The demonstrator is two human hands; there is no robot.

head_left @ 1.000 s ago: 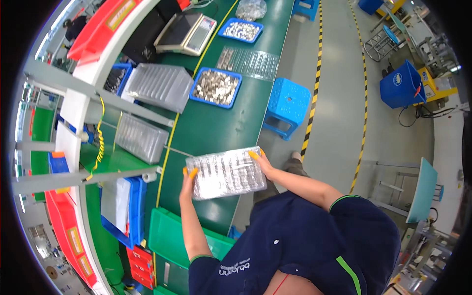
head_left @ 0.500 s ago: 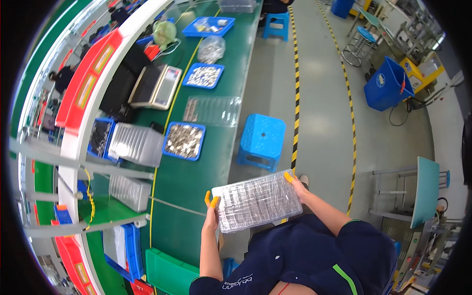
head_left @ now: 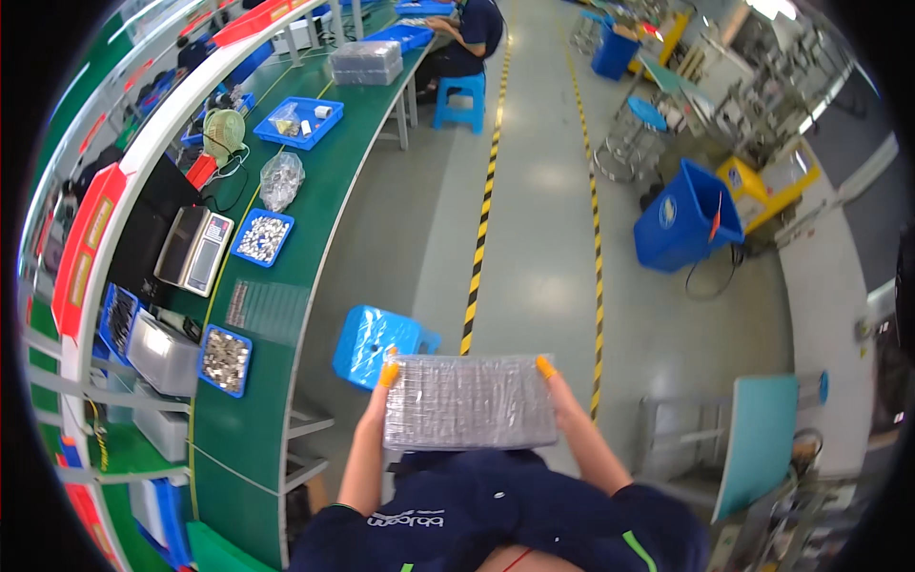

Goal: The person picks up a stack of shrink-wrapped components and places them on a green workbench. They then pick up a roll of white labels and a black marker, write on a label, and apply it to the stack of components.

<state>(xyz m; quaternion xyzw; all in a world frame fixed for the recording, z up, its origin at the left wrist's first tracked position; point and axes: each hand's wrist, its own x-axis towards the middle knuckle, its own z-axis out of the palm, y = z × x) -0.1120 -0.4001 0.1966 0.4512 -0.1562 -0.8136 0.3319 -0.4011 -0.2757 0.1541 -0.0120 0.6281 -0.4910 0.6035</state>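
Observation:
A stack of clear plastic trays (head_left: 470, 402), holding rows of small grey parts and seemingly wrapped in film, is in front of my body. My left hand (head_left: 380, 391) is closed on its left end and my right hand (head_left: 560, 389) on its right end; both have orange-yellow finger covers. The undersides of the stack and most of the gripping fingers are hidden. Beyond it on the left stands a blue plastic stool (head_left: 367, 336), partly covered by the stack and my left hand.
Left of me runs a green workbench (head_left: 250, 448), bearing a blue tray of metal parts (head_left: 226, 360), a clear tray (head_left: 272, 310), a scale (head_left: 198, 253) and, farther off, wrapped tray stacks (head_left: 367, 63). A seated person (head_left: 474, 38) works at the far end. A blue bin (head_left: 675, 224) stands right.
My body and view have turned away from the bench toward the aisle. The tray stack, still in both hands, now sits level rather than slanted, and the bench appears farther left.

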